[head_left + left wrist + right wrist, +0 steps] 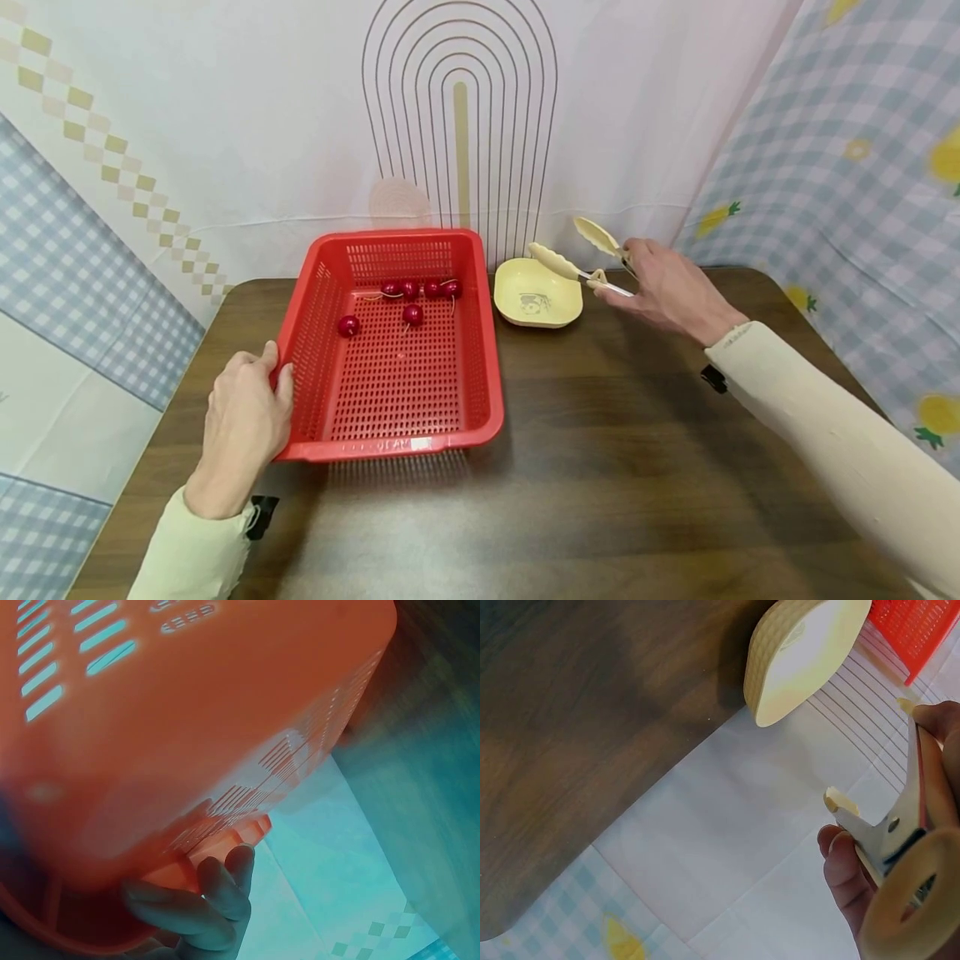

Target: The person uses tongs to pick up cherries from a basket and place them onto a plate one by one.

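Plainly, both hands are occupied. At the left of the head view, the left hand [246, 408] grips the left rim of a red basket [375, 451], its thumb over the edge; in the left wrist view, fingers curl under that rim at the lower middle of the frame. The basket, with slotted walls and floor, fills the centre-left of the head view, and inside it lie six shiny dark red cherries [412, 314] with pale stems. Four of them sit in a row along the basket's far end, one lies just below that row, and one is off toward the left wall. Right of the frame's centre, the right hand [671, 292] holds a pair of tongs [570, 269], whose cream scalloped tips point to the upper left and stand well apart, with nothing between them. The lower tip hangs by the upper right edge of a pale yellow bowl [517, 279], though whether they touch I cannot tell. The bowl, with a grey drawing printed on its floor, stands just beside the basket's right wall on the brown wooden table [615, 467]. A white patterned curtain [285, 117] spans the top of the frame.
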Demonstrator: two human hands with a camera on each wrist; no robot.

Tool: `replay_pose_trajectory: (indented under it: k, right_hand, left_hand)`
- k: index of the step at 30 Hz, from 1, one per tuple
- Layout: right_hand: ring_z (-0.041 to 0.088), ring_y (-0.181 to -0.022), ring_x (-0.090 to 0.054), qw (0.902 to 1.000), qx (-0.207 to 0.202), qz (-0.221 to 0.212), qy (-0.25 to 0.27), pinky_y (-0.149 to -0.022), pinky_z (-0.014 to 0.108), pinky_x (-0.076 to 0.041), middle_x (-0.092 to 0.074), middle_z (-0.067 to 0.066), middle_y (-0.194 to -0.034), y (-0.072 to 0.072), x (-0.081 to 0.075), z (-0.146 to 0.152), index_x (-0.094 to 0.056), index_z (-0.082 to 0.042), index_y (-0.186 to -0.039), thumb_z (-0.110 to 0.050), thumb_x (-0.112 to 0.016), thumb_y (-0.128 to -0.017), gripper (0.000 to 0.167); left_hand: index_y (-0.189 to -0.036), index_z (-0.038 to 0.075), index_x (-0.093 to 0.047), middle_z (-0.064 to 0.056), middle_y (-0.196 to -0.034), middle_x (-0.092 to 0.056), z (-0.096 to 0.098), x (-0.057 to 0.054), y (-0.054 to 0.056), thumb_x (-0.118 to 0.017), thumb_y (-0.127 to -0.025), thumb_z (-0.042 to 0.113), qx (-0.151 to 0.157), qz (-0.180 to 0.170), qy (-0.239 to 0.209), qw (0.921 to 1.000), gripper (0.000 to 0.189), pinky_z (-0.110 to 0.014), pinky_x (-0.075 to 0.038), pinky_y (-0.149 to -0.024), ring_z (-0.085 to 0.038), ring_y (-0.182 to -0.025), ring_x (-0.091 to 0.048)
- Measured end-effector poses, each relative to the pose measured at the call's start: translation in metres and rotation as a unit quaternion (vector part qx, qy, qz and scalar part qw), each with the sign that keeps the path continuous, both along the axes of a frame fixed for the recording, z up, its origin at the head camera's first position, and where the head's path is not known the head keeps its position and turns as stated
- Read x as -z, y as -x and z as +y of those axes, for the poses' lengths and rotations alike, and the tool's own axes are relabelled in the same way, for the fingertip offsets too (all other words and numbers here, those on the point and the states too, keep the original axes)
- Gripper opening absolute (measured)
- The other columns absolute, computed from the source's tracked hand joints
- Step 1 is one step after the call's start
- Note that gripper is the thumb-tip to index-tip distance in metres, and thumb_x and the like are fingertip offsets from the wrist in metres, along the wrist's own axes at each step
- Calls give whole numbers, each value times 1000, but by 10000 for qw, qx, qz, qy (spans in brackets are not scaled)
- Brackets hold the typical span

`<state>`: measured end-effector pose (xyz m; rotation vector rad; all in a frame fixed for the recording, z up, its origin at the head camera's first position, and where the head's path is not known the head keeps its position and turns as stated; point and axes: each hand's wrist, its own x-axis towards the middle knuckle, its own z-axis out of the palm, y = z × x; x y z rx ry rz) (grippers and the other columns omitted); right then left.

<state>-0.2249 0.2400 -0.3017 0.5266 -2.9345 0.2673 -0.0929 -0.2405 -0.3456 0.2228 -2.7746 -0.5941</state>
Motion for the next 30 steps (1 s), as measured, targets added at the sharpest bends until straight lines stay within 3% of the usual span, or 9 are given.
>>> replay_pose_trajectory:
  k: [5,12,21,30]
  right_hand:
    - [28,-76,-53,9999,-82,70,38,-66,43,-47,-54,13,-88,-2,-1,-2,-53,6,-120,-49,-71,-92,64]
    - [26,-74,-49,9997,-171,126,138,-63,37,-41,-51,11,-86,-2,-6,-4,-53,2,-115,-48,-71,-93,58]
    - [27,-78,-52,9998,-136,98,138,-67,40,-45,-55,13,-92,0,-14,-14,-54,2,-116,-48,-71,-92,58]
    - [27,-75,-53,9989,-280,361,108,-67,41,-48,-55,12,-88,2,-16,-22,-54,1,-108,-44,-73,-91,53]
  left_hand:
    - [-139,-4,-59,-28,-109,-60,1,0,0,-54,-102,19,44,-18,54,10000,45,-65,-50,-71,-54,-86,-61]
    - [-143,-4,-55,-27,-112,-60,1,-1,0,-53,-102,20,17,-103,49,9999,47,-65,-50,-73,-53,-89,-61]
    - [-143,-3,-55,-28,-114,-59,-1,-1,0,-53,-102,20,-28,-137,58,9999,47,-65,-49,-73,-54,-90,-60]
    - [-143,-4,-55,-29,-118,-59,-1,0,-1,-53,-102,19,14,-77,116,9999,46,-67,-48,-73,-58,-92,-60]
